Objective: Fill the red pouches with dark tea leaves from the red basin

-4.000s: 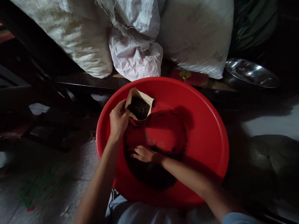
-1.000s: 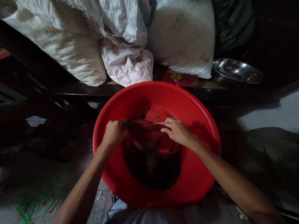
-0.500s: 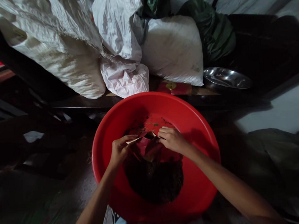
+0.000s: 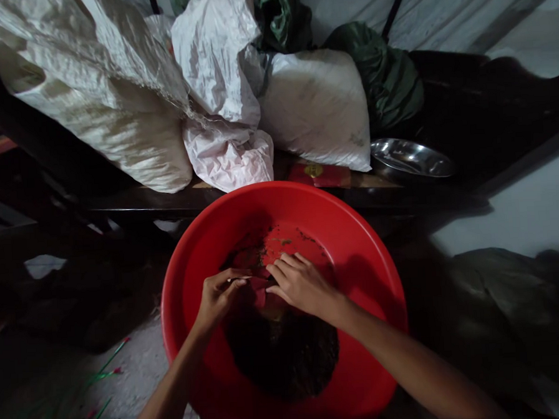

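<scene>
Over a big red plastic basin (image 4: 365, 230), my two hands are close together at a small red paper packet (image 4: 259, 293). The thumb and fingers of my left hand (image 4: 220, 297) pinch its left edge. My right hand (image 4: 304, 284) is closed on its top right edge, with the fingertips partly covering the paper. The packet's opening looks pressed nearly flat. Below it, a heap of dark loose material (image 4: 287, 359) lies on the basin floor, too dark to make out. Dark crumbs are scattered on the far side of the basin floor.
Behind the basin, a dark bench (image 4: 143, 203) carries white woven sacks (image 4: 316, 107), a dark green bag (image 4: 389, 82), another red packet (image 4: 319, 175) with a gold emblem and a shiny metal bowl (image 4: 412, 159). Green stalks (image 4: 105, 369) lie on the floor at left.
My right hand has moved left, closer to my left hand. The packet's mouth, spread open before, is now drawn narrower. The view has shifted slightly.
</scene>
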`<state>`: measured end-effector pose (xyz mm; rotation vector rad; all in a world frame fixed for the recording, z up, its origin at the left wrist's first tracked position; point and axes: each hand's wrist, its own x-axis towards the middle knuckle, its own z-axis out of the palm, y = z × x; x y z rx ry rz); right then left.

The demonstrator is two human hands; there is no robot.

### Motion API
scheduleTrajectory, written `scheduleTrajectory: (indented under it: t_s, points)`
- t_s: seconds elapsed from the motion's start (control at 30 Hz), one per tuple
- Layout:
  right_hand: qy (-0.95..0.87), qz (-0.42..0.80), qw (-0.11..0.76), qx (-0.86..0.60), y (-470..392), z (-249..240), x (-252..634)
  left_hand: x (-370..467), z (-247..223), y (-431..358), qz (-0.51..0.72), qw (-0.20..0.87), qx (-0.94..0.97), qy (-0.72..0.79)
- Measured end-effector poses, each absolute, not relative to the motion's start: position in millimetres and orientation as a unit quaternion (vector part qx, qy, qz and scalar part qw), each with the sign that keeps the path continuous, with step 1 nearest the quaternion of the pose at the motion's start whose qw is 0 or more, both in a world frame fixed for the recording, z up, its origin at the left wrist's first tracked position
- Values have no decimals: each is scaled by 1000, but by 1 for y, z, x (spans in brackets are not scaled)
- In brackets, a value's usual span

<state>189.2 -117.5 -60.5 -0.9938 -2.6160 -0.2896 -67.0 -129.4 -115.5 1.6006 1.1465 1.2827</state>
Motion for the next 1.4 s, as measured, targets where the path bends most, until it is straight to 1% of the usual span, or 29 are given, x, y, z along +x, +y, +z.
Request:
scheduleTrajectory:
  t_s: [0.1, 0.2, 0.27, 0.37, 0.4, 0.43, 0.47, 0.5, 0.57, 0.63, 0.7, 0.83, 0.9, 0.97, 1.0, 1.07, 1.13, 1.17, 1.2, 1.27, 1.33, 1.4]
  points:
    - [-924, -38, 133, -356, -118, -66, 178, -73, -118, -128, 498, 385, 649, 427]
    - [-922, -1, 154, -356, -115, -70, 183, -79, -118, -129, 483, 373, 672, 420]
    - [-911, 6, 205, -357, -117, -69, 188, -80, -116, -132, 477, 358, 674, 436]
    - [-888, -15, 323, -327, -123, -65, 193, -73, -114, -139, 481, 356, 660, 453]
    - [-887, -28, 348, -302, -125, -64, 195, -68, -114, -143, 493, 367, 650, 446]
    - [-892, -36, 354, -277, -127, -63, 196, -63, -115, -147, 510, 383, 638, 433]
    - [-904, -36, 339, -259, -128, -61, 197, -57, -116, -150, 529, 398, 624, 416]
    - [-920, -23, 301, -251, -128, -60, 197, -51, -118, -154, 548, 410, 610, 400]
    - [-943, 25, 196, -268, -125, -55, 193, -41, -122, -160, 574, 420, 589, 385]
    - [-948, 56, 116, -291, -120, -50, 185, -34, -124, -162, 577, 421, 584, 385]
    - [-952, 48, 74, -293, -116, -47, 172, -31, -124, -162, 561, 416, 592, 401]
    - [-958, -15, -13, -285, -108, -51, 149, -34, -122, -156, 541, 395, 596, 444]
    - [-960, -11, -51, -275, -103, -52, 148, -36, -120, -152, 537, 389, 598, 452]
    - [-959, 13, -55, -277, -95, -47, 155, -38, -118, -150, 523, 383, 606, 461]
    - [-957, 25, -35, -287, -91, -43, 162, -39, -118, -149, 515, 379, 609, 468]
    - [-940, 27, 52, -336, -80, -32, 180, -41, -117, -147, 506, 376, 610, 480]
    - [-898, 15, 143, -415, -67, -21, 203, -44, -117, -145, 493, 386, 612, 484]
    - [-873, 11, 162, -460, -61, -17, 215, -46, -117, -144, 486, 397, 614, 479]
    - [-851, 12, 156, -501, -56, -14, 227, -49, -118, -142, 478, 414, 618, 466]
    - [-824, 33, 99, -556, -52, -12, 247, -54, -118, -139, 462, 452, 633, 426]
    - [-804, 55, 56, -589, -60, -15, 258, -59, -117, -135, 440, 464, 659, 395]
    - [-808, 74, 72, -579, -79, -21, 260, -63, -117, -131, 420, 441, 697, 380]
